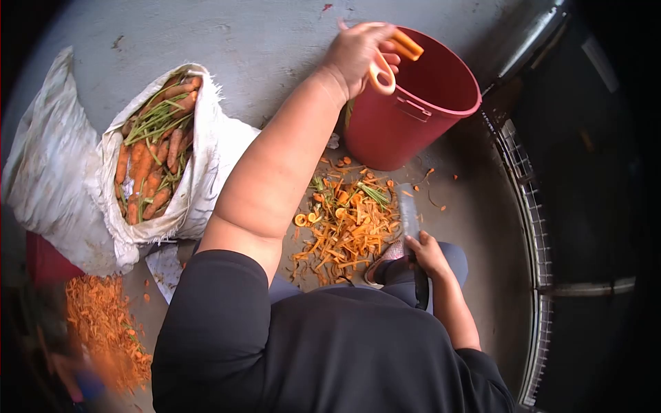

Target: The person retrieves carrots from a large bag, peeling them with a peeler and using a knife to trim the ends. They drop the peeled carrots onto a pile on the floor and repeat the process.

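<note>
My left hand [361, 55] is raised at the rim of a red bucket [413, 110], fingers closed round an orange carrot piece [407, 45]. A pale orange looped handle [382, 76] hangs from the same hand; the rest of that tool is hidden. Low on the right, near my knee, my right hand [428, 255] grips a knife [408, 210] by its dark handle, its broad blade pointing up and away. Carrot peelings and cut ends [348, 227] lie on the floor between my feet and the bucket.
An open white sack [206, 144] full of carrots with green stems stands at the left, beside crumpled sacking [51, 165]. Another heap of peelings [107, 323] lies lower left, near a blurred part of another person. A metal-edged rack [527, 206] runs along the right.
</note>
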Motion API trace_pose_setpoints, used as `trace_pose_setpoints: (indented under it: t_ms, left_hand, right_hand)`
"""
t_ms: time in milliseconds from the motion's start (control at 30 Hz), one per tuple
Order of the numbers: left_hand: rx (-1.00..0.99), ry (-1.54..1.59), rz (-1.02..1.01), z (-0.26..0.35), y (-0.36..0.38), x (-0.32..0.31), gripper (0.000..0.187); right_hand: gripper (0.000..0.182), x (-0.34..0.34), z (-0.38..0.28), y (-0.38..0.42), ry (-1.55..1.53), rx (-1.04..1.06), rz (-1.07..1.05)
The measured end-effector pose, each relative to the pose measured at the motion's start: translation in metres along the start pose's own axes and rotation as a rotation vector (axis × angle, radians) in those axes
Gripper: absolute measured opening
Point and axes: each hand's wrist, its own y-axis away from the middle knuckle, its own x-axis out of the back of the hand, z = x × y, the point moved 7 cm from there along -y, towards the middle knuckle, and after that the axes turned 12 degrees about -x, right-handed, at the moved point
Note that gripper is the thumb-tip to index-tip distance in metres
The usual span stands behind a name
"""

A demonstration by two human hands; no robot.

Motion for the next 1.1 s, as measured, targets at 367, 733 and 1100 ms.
trace_pose_setpoints:
  t_ms: [367,733,1100]
  left_hand:
    - [-0.321,-1.686,0.458,0.089,0.140,0.316,0.010]
    - [0.773,-1.773,0.748,0.092,0.205,0.451,0.060]
    - [0.058,-1.381,0.546,0.101,0.202,0.281,0.025]
  right_hand:
    - [0.069,0.110,0.092,0.032,0.265,0.048,0.753]
    - [0.064,0.080,0.089,0.076,0.713,-0.069,0.879]
    - [0.033,-0.013,-0.075,0.073,0.582,0.725,0.705]
